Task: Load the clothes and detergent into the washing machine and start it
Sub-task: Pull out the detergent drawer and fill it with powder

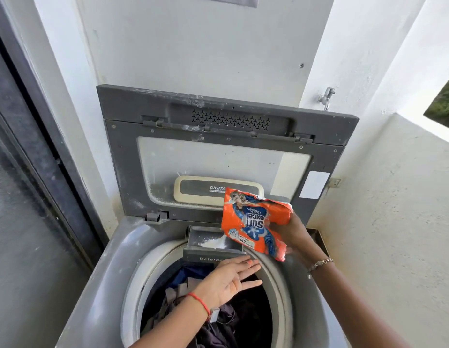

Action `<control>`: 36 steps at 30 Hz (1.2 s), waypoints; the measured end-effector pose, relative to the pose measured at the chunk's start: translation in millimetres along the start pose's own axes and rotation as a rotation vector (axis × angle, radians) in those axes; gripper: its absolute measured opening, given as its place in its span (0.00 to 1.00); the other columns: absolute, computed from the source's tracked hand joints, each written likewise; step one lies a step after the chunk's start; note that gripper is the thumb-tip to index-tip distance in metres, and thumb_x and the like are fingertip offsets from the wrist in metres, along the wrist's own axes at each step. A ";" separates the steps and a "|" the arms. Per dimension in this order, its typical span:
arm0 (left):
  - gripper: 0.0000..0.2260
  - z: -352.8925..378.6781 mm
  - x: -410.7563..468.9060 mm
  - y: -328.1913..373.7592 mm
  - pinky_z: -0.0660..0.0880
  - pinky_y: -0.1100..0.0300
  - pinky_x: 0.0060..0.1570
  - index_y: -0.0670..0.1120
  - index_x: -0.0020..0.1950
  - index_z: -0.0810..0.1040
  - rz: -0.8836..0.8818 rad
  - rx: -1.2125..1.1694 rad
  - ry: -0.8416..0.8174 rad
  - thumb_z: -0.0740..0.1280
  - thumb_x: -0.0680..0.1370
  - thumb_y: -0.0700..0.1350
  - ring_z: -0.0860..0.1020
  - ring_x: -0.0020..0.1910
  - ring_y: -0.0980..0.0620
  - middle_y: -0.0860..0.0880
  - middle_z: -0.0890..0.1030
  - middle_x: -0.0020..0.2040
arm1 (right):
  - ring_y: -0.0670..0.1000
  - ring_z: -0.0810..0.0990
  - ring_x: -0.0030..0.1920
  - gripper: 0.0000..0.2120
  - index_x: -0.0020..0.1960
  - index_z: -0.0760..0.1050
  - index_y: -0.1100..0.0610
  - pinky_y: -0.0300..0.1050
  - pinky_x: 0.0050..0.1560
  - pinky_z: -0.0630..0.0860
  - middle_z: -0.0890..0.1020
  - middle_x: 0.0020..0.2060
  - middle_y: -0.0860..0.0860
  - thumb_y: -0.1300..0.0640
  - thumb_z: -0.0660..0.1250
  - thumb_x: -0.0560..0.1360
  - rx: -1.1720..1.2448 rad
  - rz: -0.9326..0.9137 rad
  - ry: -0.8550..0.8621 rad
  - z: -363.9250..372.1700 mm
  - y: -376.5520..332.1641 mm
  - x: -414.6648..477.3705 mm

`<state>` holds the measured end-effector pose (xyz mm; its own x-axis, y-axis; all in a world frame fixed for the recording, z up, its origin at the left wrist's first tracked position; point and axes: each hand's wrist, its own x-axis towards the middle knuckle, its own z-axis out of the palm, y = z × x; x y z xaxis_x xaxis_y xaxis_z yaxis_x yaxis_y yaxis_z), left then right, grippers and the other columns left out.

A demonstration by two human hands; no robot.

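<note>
A grey top-loading washing machine [102,272] stands open, its lid [128,172] raised against the wall. Dark clothes [243,312] fill the drum. At the drum's back edge the detergent drawer [208,241] is pulled out, with white powder in it. My right hand [291,229] grips an orange detergent packet [253,222], held upside down and tilted above the drawer's right end. My left hand [231,280] hovers flat, palm up and fingers apart, just in front of the drawer, above the clothes.
A dark sliding door frame [42,146] runs along the left. White walls close in behind, and a low white wall [394,222] stands on the right. A metal tap [326,96] sticks out of the wall above the lid's right corner.
</note>
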<state>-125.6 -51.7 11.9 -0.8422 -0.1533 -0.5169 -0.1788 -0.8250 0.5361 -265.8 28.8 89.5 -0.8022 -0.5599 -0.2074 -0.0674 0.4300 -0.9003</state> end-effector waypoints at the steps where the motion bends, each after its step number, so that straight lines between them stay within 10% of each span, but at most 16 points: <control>1: 0.10 2.2 1.2 0.1 0.77 0.41 0.48 0.36 0.58 0.73 0.013 0.020 0.009 0.59 0.78 0.31 0.77 0.56 0.44 0.38 0.78 0.57 | 0.55 0.83 0.45 0.12 0.57 0.74 0.60 0.54 0.48 0.80 0.84 0.49 0.57 0.63 0.68 0.74 0.142 0.036 -0.029 -3.9 3.6 -5.0; 4: 0.12 25.7 5.6 -0.2 0.77 0.41 0.47 0.42 0.62 0.74 0.054 0.156 -0.015 0.63 0.78 0.36 0.76 0.59 0.44 0.42 0.78 0.58 | 0.51 0.84 0.31 0.07 0.53 0.76 0.58 0.51 0.28 0.80 0.85 0.33 0.51 0.61 0.66 0.75 0.488 0.206 -0.095 -29.2 20.7 -24.8; 10: 0.13 121.8 8.3 -11.6 0.75 0.43 0.50 0.50 0.58 0.75 0.241 0.421 -0.093 0.68 0.75 0.39 0.81 0.49 0.53 0.51 0.83 0.48 | 0.59 0.84 0.47 0.46 0.59 0.74 0.59 0.65 0.40 0.79 0.83 0.52 0.59 0.50 0.85 0.43 0.916 0.105 -0.059 -108.8 50.0 -51.5; 16: 0.11 274.0 25.5 -28.2 0.78 0.52 0.42 0.49 0.52 0.76 0.443 0.623 -0.241 0.68 0.75 0.36 0.81 0.43 0.48 0.50 0.82 0.44 | 0.56 0.84 0.46 0.20 0.57 0.74 0.58 0.61 0.48 0.78 0.84 0.50 0.57 0.57 0.68 0.66 1.089 -0.146 0.150 -230.0 34.5 -93.1; 20: 0.13 383.9 50.6 -49.0 0.78 0.50 0.42 0.44 0.59 0.73 0.497 0.728 -0.365 0.67 0.75 0.36 0.79 0.48 0.46 0.45 0.79 0.51 | 0.52 0.85 0.44 0.40 0.56 0.75 0.58 0.52 0.49 0.80 0.85 0.48 0.54 0.56 0.84 0.46 1.098 -0.254 0.390 -339.6 39.6 -110.1; 26: 0.16 534.4 101.6 -92.0 0.76 0.56 0.38 0.43 0.62 0.73 0.589 0.852 -0.532 0.67 0.75 0.36 0.77 0.47 0.48 0.45 0.78 0.52 | 0.49 0.82 0.38 0.11 0.52 0.74 0.63 0.36 0.35 0.79 0.84 0.38 0.53 0.72 0.65 0.71 0.791 -0.384 0.831 -495.1 60.6 -129.6; 36: 0.13 677.9 162.3 -157.7 0.73 0.66 0.22 0.37 0.60 0.74 0.555 0.894 -0.647 0.67 0.75 0.34 0.76 0.38 0.50 0.41 0.78 0.48 | 0.53 0.75 0.38 0.07 0.46 0.79 0.68 0.43 0.32 0.67 0.80 0.38 0.57 0.63 0.69 0.72 -0.106 -0.120 1.295 -638.5 100.0 -116.2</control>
<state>-578.9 422.2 295.9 -0.9660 0.1428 0.2155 0.2128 -0.0340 0.9765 -558.2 589.1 267.9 -0.7693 0.4607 0.4426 -0.1769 0.5120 -0.8406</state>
